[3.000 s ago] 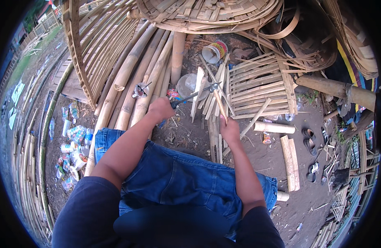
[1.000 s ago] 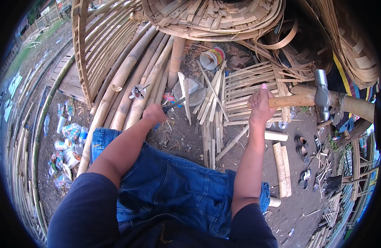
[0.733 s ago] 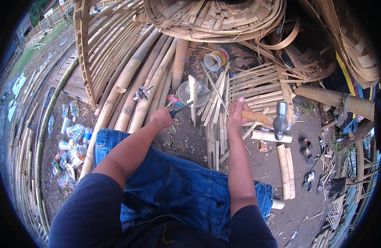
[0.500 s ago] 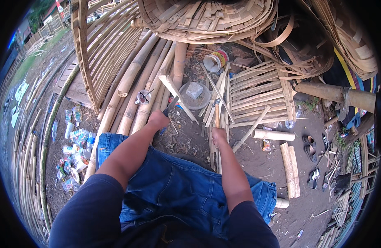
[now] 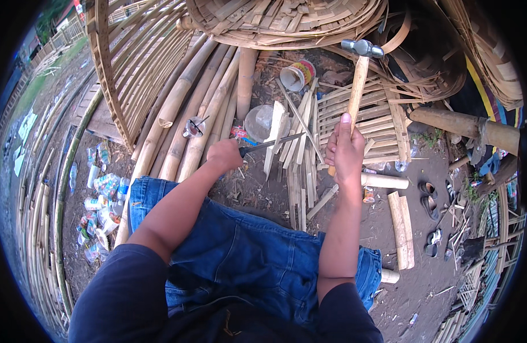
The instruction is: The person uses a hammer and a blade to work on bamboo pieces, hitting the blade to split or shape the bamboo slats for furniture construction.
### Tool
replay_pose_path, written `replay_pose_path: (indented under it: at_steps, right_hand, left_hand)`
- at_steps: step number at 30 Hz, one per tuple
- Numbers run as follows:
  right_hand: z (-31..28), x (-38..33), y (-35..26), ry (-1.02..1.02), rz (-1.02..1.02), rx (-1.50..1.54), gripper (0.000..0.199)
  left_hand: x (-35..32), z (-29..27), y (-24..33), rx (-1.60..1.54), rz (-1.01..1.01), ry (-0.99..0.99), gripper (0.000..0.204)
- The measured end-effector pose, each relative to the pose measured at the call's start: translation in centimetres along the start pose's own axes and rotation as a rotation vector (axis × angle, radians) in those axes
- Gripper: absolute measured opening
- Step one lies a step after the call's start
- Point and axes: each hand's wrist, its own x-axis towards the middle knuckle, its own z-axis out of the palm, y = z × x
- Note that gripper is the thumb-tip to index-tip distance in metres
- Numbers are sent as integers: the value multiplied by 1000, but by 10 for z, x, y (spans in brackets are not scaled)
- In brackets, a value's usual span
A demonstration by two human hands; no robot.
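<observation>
Splitting is judged partly done: slats (image 5: 298,171) are piled; knife (image 5: 272,144), clenched in left hand (image 5: 224,155), is set against upright strip (image 5: 274,134); hammer (image 5: 356,86) is raised, gripped by right hand (image 5: 344,151).

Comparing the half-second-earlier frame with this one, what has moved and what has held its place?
The right hand has swung the hammer up from low at the bamboo slats, so its head now points away from the person, raised above the slats. The left hand stays put, gripping the knife against an upright slat. The bamboo poles and can lie unchanged.
</observation>
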Motion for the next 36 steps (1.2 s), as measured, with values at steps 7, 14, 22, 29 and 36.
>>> replay_pose_path:
  at_steps: [7,14,22,29,36]
  right_hand:
    - [-6,-6,-6,125,-309,-232,40]
    - [6,1,24,207,-749,48,49]
    - [-6,9,202,72,65,-967,57]
    - [-8,22,70,239,-265,-605,48]
    - [0,7,-73,186,-804,-99,48]
  left_hand:
    - [16,27,-17,-29,-59,13,33]
    - [17,31,-17,-47,-30,-12,33]
    - [9,29,-15,18,-32,34,32]
    - [6,25,-7,-80,-56,-45,31]
    - [12,33,-13,-87,-79,-47,37]
